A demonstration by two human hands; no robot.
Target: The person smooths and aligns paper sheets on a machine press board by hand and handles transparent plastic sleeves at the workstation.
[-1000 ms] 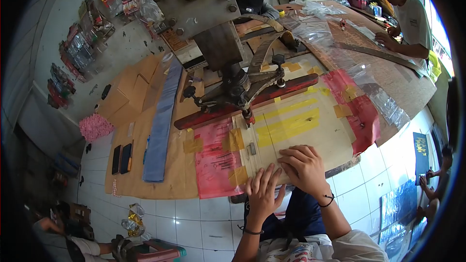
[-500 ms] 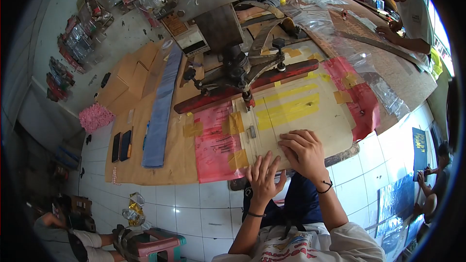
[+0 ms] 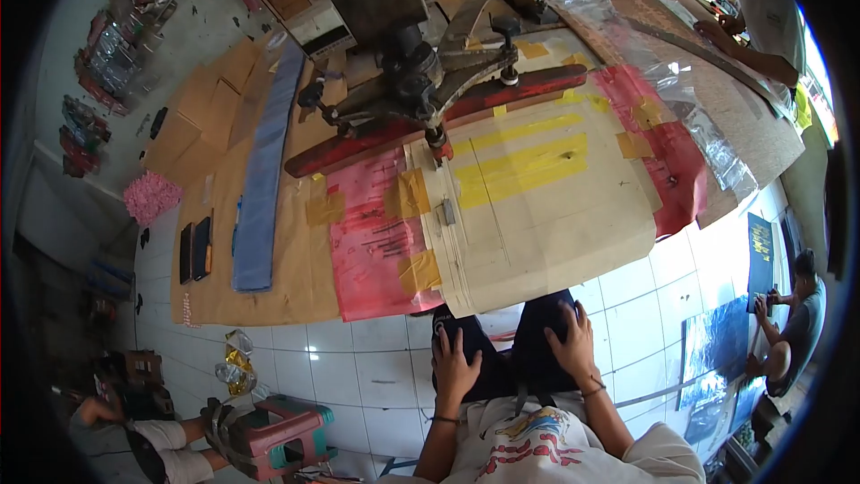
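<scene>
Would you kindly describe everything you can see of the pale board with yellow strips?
The pale board looks roughly rectangular, perhaps wood or card. Yellow tape-like strips and a thin dark line cross it. It lies flat, a red bar beyond, red sheeting and brown tape at both sides and a grey block near its left edge. The left hand and right hand are clear of it.
</scene>
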